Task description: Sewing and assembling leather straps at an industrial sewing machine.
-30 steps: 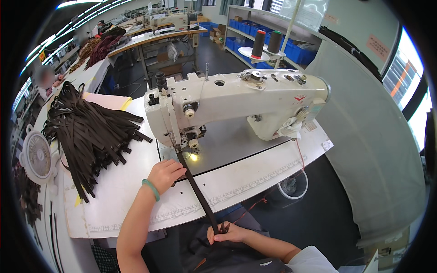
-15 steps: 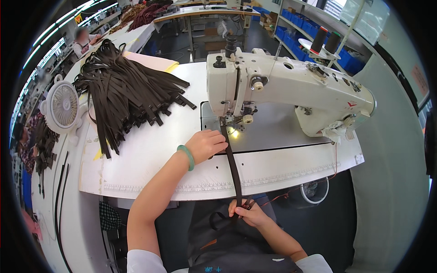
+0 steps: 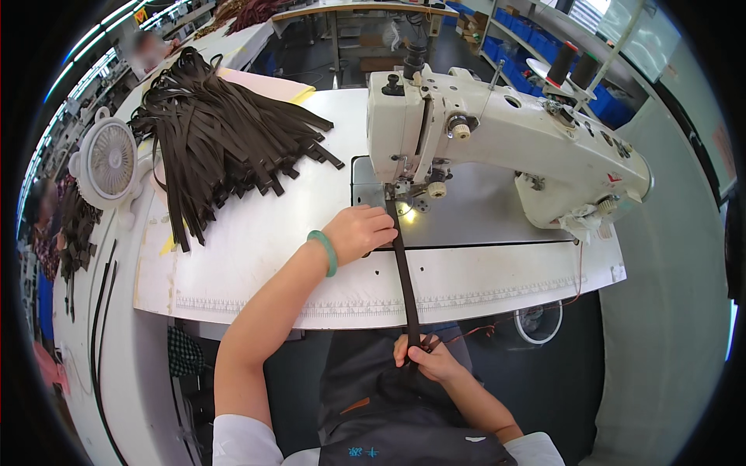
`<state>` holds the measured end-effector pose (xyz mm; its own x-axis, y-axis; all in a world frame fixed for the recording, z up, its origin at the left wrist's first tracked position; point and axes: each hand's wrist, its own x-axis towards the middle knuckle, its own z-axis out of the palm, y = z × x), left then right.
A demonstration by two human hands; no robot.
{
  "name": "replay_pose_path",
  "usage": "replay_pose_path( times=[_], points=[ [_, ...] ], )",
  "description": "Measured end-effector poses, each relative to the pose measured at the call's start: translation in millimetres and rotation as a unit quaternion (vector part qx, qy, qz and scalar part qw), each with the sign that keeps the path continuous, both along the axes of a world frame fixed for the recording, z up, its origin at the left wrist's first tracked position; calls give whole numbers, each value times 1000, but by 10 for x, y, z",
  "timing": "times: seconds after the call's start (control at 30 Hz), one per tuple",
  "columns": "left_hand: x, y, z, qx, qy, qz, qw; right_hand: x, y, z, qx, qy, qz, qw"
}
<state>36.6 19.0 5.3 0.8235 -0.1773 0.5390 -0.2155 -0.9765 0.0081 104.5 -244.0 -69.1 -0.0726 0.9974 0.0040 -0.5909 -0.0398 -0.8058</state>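
Note:
A long dark brown strap (image 3: 406, 283) runs from under the presser foot of a white sewing machine (image 3: 497, 124) straight toward me, over the table's front edge. My left hand (image 3: 361, 233), with a green bangle on its wrist, rests beside the needle area. Its fingers are bent together against the strap's left edge. Below the table edge my right hand (image 3: 431, 360) is closed round the strap's near part, thumb on top, with another dark piece poking out between the fingers. Where the strap ends is hidden by that hand and the dark apron.
A heap of dark straps (image 3: 225, 132) lies on the table's left side, near a small white fan (image 3: 109, 163). Thread spools (image 3: 562, 64) stand behind the machine. A white-rimmed bin (image 3: 538, 330) is below the table at right. Another person (image 3: 148, 53) sits far left.
My view has tilted slightly, so the table and machine appear shifted. Both hands stay on the strap. The loop of strap that hung left of my right hand no longer shows clearly.

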Motion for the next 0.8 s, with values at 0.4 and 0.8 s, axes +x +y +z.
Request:
replay_pose_path(
  times=[0.4, 0.8],
  points=[
    [-8, 17, 6, 8, 12, 0, 1000, 24, -273, 6, 9, -56, 47, 997],
    [-10, 21, -16, -2, 4, -6, 1000, 15, -293, 32, 9, -87, 83, 993]
  ],
)
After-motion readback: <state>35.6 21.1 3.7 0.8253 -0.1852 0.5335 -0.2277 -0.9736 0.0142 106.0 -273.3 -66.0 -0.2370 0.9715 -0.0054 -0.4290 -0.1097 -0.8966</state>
